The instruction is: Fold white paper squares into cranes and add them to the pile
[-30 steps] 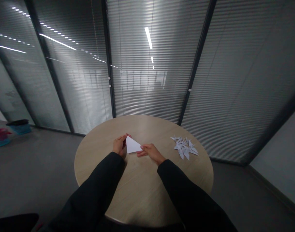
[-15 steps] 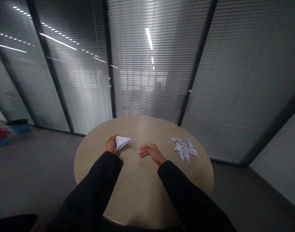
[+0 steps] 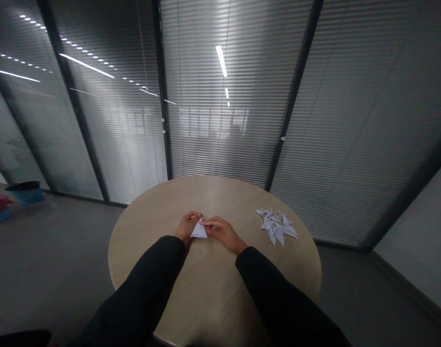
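My left hand pinches a small folded white paper triangle on the round wooden desk, its tip and long axis pointing away from me. My right hand curls in beside it, its fingertips possibly touching the paper's right edge, though that's hard to tell. A pile of folded paper shapes lies off to the right.

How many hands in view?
2: the left hand and the right hand, both at the folded white paper on the round table. No others visible.
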The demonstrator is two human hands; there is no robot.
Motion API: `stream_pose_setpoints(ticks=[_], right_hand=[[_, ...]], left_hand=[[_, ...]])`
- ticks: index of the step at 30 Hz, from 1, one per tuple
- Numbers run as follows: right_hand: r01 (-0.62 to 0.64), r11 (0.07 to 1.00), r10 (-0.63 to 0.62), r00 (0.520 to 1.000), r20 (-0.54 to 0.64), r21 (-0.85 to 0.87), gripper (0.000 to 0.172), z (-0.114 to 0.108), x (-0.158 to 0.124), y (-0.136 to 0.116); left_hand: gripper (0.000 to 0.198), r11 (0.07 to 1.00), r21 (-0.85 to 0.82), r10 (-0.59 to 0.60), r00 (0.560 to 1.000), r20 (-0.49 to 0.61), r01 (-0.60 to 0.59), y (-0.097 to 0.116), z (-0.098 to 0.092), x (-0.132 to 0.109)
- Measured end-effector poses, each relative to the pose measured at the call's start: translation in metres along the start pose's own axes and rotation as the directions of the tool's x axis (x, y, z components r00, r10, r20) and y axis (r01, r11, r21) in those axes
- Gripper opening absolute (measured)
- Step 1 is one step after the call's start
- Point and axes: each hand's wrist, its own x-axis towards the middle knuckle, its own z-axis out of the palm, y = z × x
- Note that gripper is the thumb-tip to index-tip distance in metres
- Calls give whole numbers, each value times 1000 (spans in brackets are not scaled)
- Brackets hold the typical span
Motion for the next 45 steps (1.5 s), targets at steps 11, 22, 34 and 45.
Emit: stream_pose_setpoints(ticks=[11, 22, 34, 45], right_hand=[[148, 948, -159, 987, -15, -281, 16, -7, -2, 1], [227, 926, -208, 974, 93, -302, 14, -7, -2, -7], [-14, 995, 23, 996, 88, -101, 30, -5, -5, -4], [-144, 979, 109, 966, -233, -141, 23, -8, -1, 5]], left_hand=[[51, 972, -114, -171, 952, 254, 205, 9, -1, -6], [49, 985, -58, -140, 941, 308, 165, -1, -8, -1], [38, 958, -86, -223, 896, 384, 275, 5, -10, -4], [24, 987, -54, -132, 958, 256, 150, 15, -2, -9]])
